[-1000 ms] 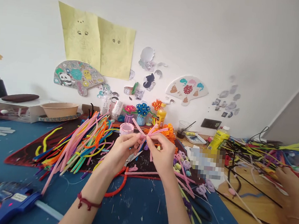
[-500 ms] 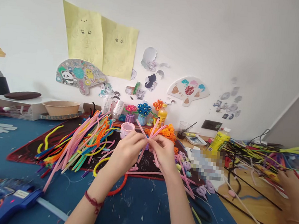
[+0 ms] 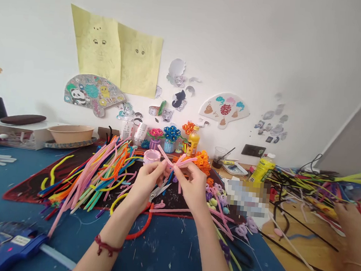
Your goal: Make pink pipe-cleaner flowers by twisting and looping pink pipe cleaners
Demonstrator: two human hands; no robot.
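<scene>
Between my two hands is a bundle of pink pipe cleaners (image 3: 182, 162) that cross at one spot, their ends fanning up and down. My left hand (image 3: 150, 178) pinches the bundle from the left. From the right, my right hand (image 3: 192, 181) grips it with thumb and forefinger. Under my hands lie scissors (image 3: 158, 191) with red handles, blades partly spread, on a dark mat (image 3: 174, 204). A pink-and-white pot (image 3: 151, 156) stands just behind my left hand. Loose pink pipe cleaners (image 3: 173, 210) lie on the mat's front edge.
A heap of coloured pipe cleaners (image 3: 90, 173) lies to the left. At the front left sits a blue glue gun (image 3: 19, 245). Finished pipe-cleaner flowers (image 3: 171, 134) and a juice bottle (image 3: 193, 141) stand behind. Another person's hand (image 3: 352, 224) is at the far right.
My hands have shifted slightly left and closer together, and the pink strands have tilted. The scissors now show beneath them. The view has moved a little.
</scene>
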